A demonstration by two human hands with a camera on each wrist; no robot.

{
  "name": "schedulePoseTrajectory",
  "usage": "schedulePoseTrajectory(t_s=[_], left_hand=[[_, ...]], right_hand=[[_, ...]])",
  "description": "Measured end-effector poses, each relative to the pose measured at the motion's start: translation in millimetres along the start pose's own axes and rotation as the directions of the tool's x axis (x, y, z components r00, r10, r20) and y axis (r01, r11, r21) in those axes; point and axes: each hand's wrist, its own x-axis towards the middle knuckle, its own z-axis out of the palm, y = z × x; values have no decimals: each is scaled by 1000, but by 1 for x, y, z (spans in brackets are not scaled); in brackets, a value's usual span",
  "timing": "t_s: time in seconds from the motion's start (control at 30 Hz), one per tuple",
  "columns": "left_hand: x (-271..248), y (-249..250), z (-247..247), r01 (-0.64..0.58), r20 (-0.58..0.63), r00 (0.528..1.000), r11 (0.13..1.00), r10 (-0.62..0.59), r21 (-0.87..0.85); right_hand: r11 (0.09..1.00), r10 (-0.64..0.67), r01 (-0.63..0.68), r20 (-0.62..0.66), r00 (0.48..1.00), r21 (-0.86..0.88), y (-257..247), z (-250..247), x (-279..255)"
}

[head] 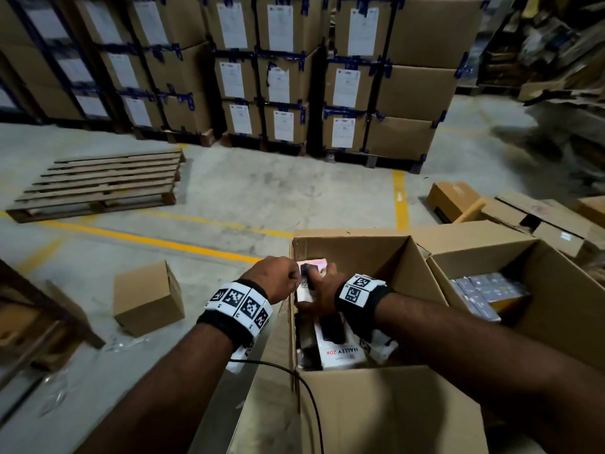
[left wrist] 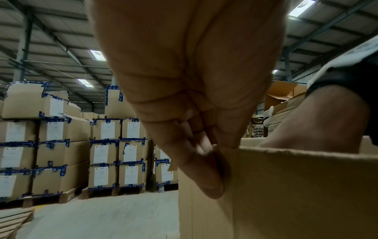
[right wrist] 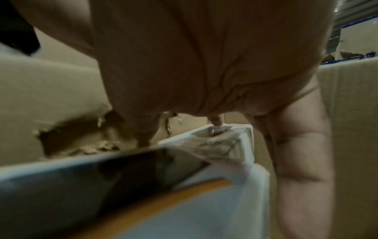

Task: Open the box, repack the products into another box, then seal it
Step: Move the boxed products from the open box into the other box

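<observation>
An open cardboard box (head: 353,235) stands in front of me, with white product boxes inside; one reads "HALLY 20K" (head: 340,350). My left hand (head: 281,276) pinches the top edge of the box's left wall (left wrist: 296,186) near its far corner, as the left hand (left wrist: 220,161) shows up close. My right hand (head: 322,290) reaches inside and grips an upright white product box (head: 306,280) against that wall. In the right wrist view the right hand (right wrist: 255,126) spans this product box (right wrist: 225,140), thumb down its right side. A second open box (head: 556,290) to the right holds purple product boxes (head: 484,290).
A small closed carton (head: 147,296) sits on the floor to the left, with a wooden pallet (head: 98,185) behind it. Tall stacks of labelled cartons (head: 294,70) line the back. Flattened and loose cartons (head: 540,217) lie at the right. A black cable (head: 311,404) runs over the near flap.
</observation>
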Motion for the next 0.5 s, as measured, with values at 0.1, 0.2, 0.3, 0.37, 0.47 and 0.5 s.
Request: schedulePoseTrajectory(t_s=[0.1,0.2,0.3,0.37,0.47,0.5], left_hand=[[0,-1,0,-6,9,1000,999,6,36],[0,-2,0,-12,18,1000,999,11,35],[0,-1,-1,-11,17,1000,999,10,40],[-1,-1,-1,-7,16,1000,999,6,32],[0,-1,-2,-20,14,1000,1000,20,24],[1,-2,-2,-24,13,1000,999,24,22]], right_hand=[[996,70,-71,18,997,45,-3,2,3],[991,119,-121,45,992,62,-2,3,3],[987,129,-132,35,991,96,-2,4,5],[989,115,-119,50,992,88,0,-1,3],[993,94,-100,85,992,62,10,-22,-9],[994,85,-91,100,991,58,15,-31,-12]])
